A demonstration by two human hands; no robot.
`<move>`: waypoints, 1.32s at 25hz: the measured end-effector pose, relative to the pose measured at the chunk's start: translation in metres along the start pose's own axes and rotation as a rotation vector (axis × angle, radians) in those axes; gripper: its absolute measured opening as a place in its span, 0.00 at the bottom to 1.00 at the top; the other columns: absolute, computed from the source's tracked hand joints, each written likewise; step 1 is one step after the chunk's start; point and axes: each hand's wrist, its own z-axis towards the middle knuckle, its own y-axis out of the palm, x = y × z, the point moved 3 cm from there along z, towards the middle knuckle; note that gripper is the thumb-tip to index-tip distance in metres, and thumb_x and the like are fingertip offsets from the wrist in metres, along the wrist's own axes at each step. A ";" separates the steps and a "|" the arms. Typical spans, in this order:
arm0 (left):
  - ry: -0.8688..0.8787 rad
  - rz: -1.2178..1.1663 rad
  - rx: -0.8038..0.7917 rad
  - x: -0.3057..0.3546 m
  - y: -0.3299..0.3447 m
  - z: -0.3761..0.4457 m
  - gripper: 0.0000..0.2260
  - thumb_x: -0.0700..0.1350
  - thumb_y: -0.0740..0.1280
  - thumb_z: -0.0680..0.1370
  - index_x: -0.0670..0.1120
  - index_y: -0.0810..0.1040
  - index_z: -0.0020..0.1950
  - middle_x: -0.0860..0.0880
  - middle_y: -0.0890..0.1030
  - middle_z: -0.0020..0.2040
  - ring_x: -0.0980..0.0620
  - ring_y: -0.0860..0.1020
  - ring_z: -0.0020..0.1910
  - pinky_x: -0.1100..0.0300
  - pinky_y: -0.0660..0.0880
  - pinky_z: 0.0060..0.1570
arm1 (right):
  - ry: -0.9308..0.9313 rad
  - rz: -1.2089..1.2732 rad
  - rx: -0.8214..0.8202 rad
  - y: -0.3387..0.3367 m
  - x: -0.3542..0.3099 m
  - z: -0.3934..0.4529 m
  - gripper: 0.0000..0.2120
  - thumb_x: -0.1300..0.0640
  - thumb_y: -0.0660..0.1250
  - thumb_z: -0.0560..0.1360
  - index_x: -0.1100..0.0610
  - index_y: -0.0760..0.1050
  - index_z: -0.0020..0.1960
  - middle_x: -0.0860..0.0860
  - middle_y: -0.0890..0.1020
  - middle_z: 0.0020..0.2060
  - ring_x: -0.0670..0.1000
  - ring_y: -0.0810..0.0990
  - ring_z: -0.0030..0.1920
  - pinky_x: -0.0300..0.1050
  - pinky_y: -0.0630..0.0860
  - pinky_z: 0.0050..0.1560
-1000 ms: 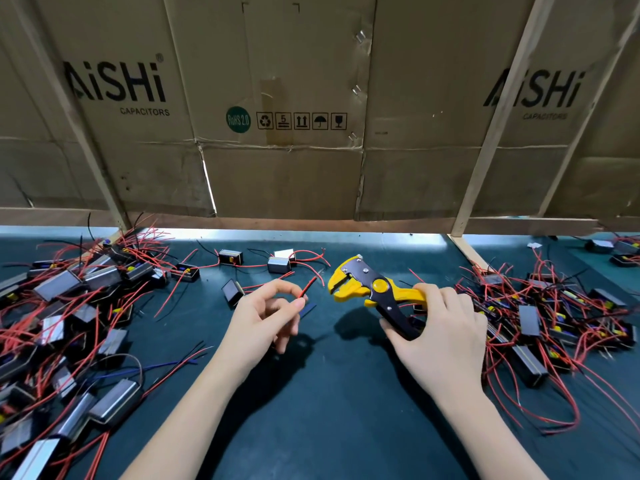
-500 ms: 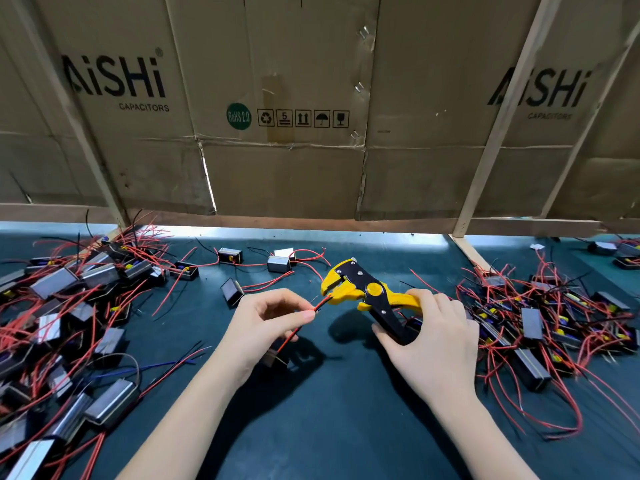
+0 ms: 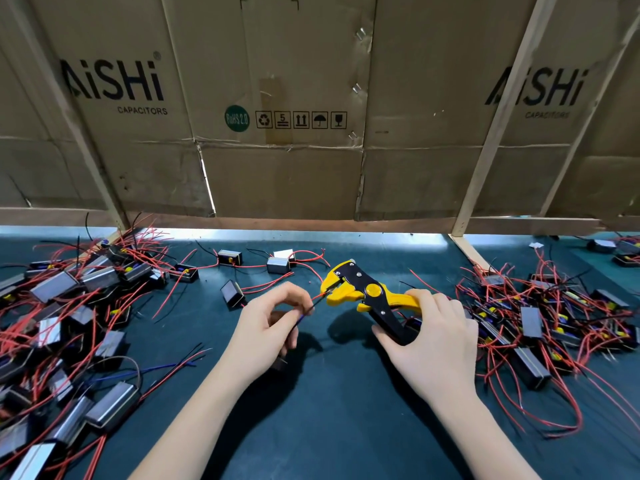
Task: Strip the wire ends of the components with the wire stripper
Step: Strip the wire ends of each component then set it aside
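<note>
At the left of the frame we see a big heap of components, small boxes tangled with red wires; it probably waits there within easy reach of the left hand. Moving to the centre, our left hand pinches the red wire between thumb and fingers, the other fingers loosely curled, and it points the wire end to the right, into the head of the wire stripper. We hold the wire close to its end, we think, so that it stays stiff and goes straight in. The component of this wire seems to hang under the palm, but it is mostly hidden. Our right hand wraps the stripper handles, which look only partly squeezed. At the right lies a second heap. Between the two heaps the dark mat gives free room for both forearms; the cardboard wall closes the far edge.
</note>
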 end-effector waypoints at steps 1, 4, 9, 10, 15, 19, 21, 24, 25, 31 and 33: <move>-0.009 0.016 -0.017 -0.002 0.001 0.001 0.12 0.37 0.62 0.79 0.52 0.80 0.43 0.48 0.77 0.31 0.52 0.69 0.26 0.63 0.66 0.26 | 0.000 -0.001 -0.001 0.000 0.000 0.000 0.26 0.40 0.78 0.61 0.53 0.78 0.52 0.50 0.78 0.43 0.58 0.75 0.48 0.53 0.68 0.48; -0.038 -0.111 -0.011 -0.002 0.002 0.002 0.09 0.44 0.63 0.74 0.49 0.83 0.41 0.41 0.74 0.32 0.52 0.65 0.28 0.64 0.61 0.28 | 0.011 -0.011 0.015 0.000 0.001 0.000 0.27 0.41 0.79 0.60 0.54 0.78 0.53 0.50 0.79 0.42 0.59 0.76 0.48 0.54 0.69 0.49; -0.019 0.013 0.056 -0.003 0.001 0.001 0.12 0.38 0.70 0.77 0.51 0.83 0.35 0.50 0.80 0.47 0.56 0.75 0.37 0.62 0.69 0.40 | 0.053 -0.067 0.158 -0.007 0.006 0.003 0.29 0.43 0.80 0.60 0.57 0.78 0.54 0.54 0.78 0.44 0.61 0.75 0.48 0.53 0.66 0.46; -0.025 0.068 0.084 -0.003 0.000 0.001 0.13 0.38 0.71 0.76 0.52 0.83 0.34 0.53 0.79 0.51 0.58 0.77 0.40 0.63 0.71 0.44 | 0.049 -0.059 0.189 -0.009 0.007 0.004 0.29 0.44 0.80 0.60 0.58 0.78 0.55 0.54 0.78 0.44 0.61 0.75 0.48 0.54 0.66 0.46; -0.004 0.150 0.123 -0.001 0.003 -0.001 0.08 0.45 0.71 0.76 0.53 0.81 0.36 0.62 0.77 0.56 0.57 0.71 0.36 0.60 0.70 0.42 | -0.064 -0.097 0.230 -0.010 0.004 0.004 0.27 0.44 0.77 0.61 0.57 0.78 0.55 0.53 0.77 0.43 0.59 0.74 0.46 0.52 0.63 0.45; 0.006 0.149 0.114 0.000 0.006 -0.002 0.08 0.44 0.71 0.76 0.51 0.81 0.37 0.59 0.77 0.55 0.53 0.69 0.38 0.62 0.67 0.39 | -0.116 -0.120 0.175 -0.004 0.001 0.000 0.28 0.43 0.79 0.58 0.56 0.79 0.53 0.52 0.78 0.43 0.58 0.75 0.45 0.51 0.63 0.46; 0.004 0.160 0.151 0.000 0.006 -0.002 0.12 0.40 0.70 0.76 0.53 0.81 0.35 0.58 0.77 0.55 0.60 0.69 0.33 0.67 0.65 0.37 | -0.128 -0.093 0.159 -0.003 0.000 0.000 0.28 0.40 0.75 0.60 0.55 0.78 0.53 0.50 0.78 0.43 0.57 0.75 0.45 0.51 0.63 0.46; 0.003 0.168 0.184 0.001 0.005 -0.002 0.12 0.39 0.70 0.76 0.53 0.81 0.35 0.57 0.78 0.54 0.64 0.71 0.34 0.69 0.65 0.37 | -0.133 -0.058 0.174 -0.005 -0.002 0.000 0.27 0.37 0.70 0.63 0.54 0.78 0.53 0.48 0.78 0.42 0.56 0.75 0.45 0.51 0.64 0.46; 0.005 0.172 0.190 0.001 0.005 -0.002 0.12 0.39 0.70 0.76 0.52 0.81 0.34 0.57 0.78 0.54 0.64 0.72 0.35 0.69 0.65 0.36 | -0.132 -0.054 0.182 -0.006 -0.003 0.001 0.26 0.37 0.69 0.63 0.54 0.78 0.53 0.48 0.78 0.42 0.56 0.75 0.44 0.50 0.63 0.46; -0.002 0.200 0.200 0.000 0.005 -0.002 0.10 0.39 0.70 0.76 0.48 0.81 0.36 0.55 0.79 0.53 0.65 0.72 0.35 0.69 0.64 0.36 | -0.131 -0.077 0.199 -0.008 -0.002 0.002 0.24 0.38 0.71 0.63 0.54 0.79 0.51 0.48 0.77 0.39 0.56 0.76 0.42 0.50 0.62 0.44; -0.006 0.204 0.195 0.001 0.005 -0.002 0.10 0.39 0.70 0.76 0.47 0.81 0.35 0.55 0.79 0.52 0.64 0.72 0.35 0.69 0.64 0.35 | -0.138 -0.087 0.204 -0.009 -0.002 0.003 0.23 0.39 0.72 0.62 0.54 0.79 0.49 0.47 0.77 0.37 0.56 0.76 0.40 0.49 0.60 0.44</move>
